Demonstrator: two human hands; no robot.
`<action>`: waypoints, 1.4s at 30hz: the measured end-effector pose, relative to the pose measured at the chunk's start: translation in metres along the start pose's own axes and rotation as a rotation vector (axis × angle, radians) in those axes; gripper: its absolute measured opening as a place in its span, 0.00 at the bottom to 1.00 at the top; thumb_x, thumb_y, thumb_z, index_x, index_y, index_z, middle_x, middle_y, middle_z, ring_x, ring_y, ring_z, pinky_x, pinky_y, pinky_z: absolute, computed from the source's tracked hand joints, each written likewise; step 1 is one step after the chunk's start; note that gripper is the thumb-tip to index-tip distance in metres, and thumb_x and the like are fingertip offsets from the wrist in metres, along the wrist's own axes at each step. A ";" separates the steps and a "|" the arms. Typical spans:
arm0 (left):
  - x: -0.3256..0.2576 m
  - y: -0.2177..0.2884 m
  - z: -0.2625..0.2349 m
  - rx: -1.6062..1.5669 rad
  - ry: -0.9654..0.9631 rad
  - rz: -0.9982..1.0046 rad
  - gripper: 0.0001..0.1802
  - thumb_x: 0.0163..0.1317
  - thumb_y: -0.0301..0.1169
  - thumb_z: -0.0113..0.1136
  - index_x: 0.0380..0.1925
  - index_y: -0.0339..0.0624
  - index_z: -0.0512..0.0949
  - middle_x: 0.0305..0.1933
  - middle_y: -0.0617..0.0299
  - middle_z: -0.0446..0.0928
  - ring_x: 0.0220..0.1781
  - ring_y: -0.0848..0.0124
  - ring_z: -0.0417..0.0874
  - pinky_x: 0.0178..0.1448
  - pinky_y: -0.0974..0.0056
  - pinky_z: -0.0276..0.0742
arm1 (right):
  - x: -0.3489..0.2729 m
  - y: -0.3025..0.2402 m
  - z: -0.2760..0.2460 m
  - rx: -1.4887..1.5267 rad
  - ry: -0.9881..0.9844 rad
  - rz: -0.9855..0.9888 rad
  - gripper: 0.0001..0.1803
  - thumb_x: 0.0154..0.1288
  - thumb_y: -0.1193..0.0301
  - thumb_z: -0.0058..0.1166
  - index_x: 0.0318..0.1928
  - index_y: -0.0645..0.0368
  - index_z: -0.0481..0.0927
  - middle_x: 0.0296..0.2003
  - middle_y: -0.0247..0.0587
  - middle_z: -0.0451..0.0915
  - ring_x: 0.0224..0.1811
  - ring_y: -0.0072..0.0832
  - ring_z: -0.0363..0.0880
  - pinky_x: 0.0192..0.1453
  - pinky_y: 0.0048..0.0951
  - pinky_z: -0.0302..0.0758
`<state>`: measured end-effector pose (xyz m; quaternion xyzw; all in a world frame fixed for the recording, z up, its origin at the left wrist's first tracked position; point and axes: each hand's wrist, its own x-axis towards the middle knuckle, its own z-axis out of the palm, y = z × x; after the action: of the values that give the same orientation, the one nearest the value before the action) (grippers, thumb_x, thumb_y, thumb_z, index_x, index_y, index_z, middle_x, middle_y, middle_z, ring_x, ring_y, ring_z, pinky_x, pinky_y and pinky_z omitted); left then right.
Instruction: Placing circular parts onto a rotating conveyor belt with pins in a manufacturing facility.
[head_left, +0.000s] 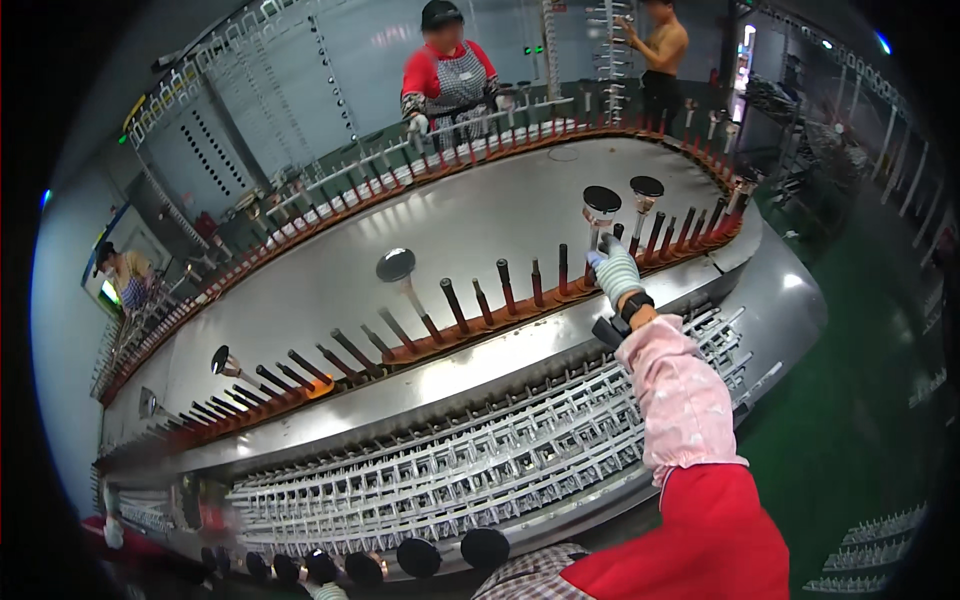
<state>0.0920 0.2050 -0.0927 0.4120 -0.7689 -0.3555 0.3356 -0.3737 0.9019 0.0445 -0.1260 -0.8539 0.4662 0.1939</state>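
My right hand, in a pale striped knit glove, reaches over the near edge of the long metal table. Its fingers are closed around the lower stem of a goblet-shaped piece with a black round top, at the row of dark upright spindles. A second black-topped piece stands just to the right. Of my left hand, only a bit of striped glove shows at the lower edge, beside a row of similar black round tops; its fingers are hidden.
The oval metal table is ringed by an orange-brown track of spindles, several bearing black-topped pieces. Stacked silver racks lie along its near side. A person in red works across it; others stand far right and far left.
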 end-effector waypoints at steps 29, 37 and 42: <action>-0.159 0.135 0.124 0.400 -0.805 0.427 0.16 0.58 0.25 0.49 0.45 0.48 0.78 0.39 0.52 0.81 0.40 0.59 0.82 0.41 0.58 0.77 | -0.390 0.064 0.075 0.161 -0.718 -0.049 0.17 0.59 0.61 0.55 0.49 0.48 0.78 0.41 0.54 0.79 0.42 0.49 0.78 0.47 0.42 0.75; -0.161 0.167 0.122 0.374 -0.913 0.316 0.20 0.49 0.19 0.53 0.43 0.45 0.79 0.40 0.52 0.81 0.44 0.58 0.82 0.46 0.58 0.76 | -0.340 -0.041 -0.024 0.013 -1.088 0.047 0.13 0.64 0.71 0.50 0.49 0.55 0.77 0.26 0.42 0.81 0.23 0.25 0.76 0.29 0.32 0.76; -0.162 0.134 0.133 0.345 -0.775 0.257 0.13 0.58 0.30 0.56 0.44 0.44 0.78 0.36 0.55 0.81 0.38 0.62 0.82 0.41 0.60 0.76 | -0.193 -0.023 -0.048 0.099 -0.595 -0.185 0.19 0.59 0.67 0.53 0.51 0.59 0.76 0.42 0.50 0.81 0.43 0.39 0.80 0.48 0.34 0.76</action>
<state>0.0022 0.4366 -0.0881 0.1995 -0.9310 -0.3057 -0.0098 -0.1807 0.8488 0.0460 0.1038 -0.8572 0.5041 -0.0168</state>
